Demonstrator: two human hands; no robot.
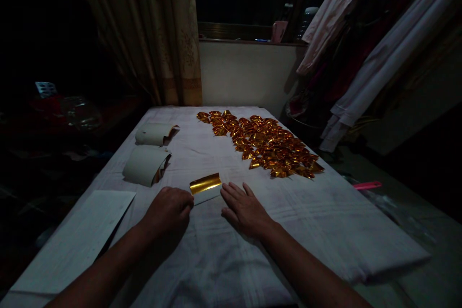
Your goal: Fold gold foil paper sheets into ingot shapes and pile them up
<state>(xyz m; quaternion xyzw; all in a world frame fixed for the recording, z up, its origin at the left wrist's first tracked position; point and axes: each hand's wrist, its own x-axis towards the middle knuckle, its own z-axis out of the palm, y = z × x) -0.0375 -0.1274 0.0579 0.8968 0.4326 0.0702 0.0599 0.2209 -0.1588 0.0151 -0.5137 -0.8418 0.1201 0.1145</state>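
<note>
A white cloth [252, 250] covers the table. At 1 o'clock from the hands lies a heap of folded gold pieces [267, 147], well apart from them. At 10 o'clock sit 2 curled paper stacks, the near stack [144, 166] and the far stack [155, 134]. At 8 o'clock a flat white sheet [86, 236] lies along the table's left edge. A curtain [155, 33] hangs at 12 o'clock and pale clothes [378, 48] at 2 o'clock.

The gold foil sheet [205, 184] lies on the cloth in plain view, just ahead of the hands and between their fingertips, its gold face up.

The left hand [169, 209] rests knuckles up at the foil's 7 o'clock corner. Its fingers are curled under and touch that edge, but I cannot tell whether they pinch it. The right hand [243, 207] lies palm down on the cloth, fingers straight and spread, gripping nothing. Its fingertips are just beside the foil's 4 o'clock edge.
</note>
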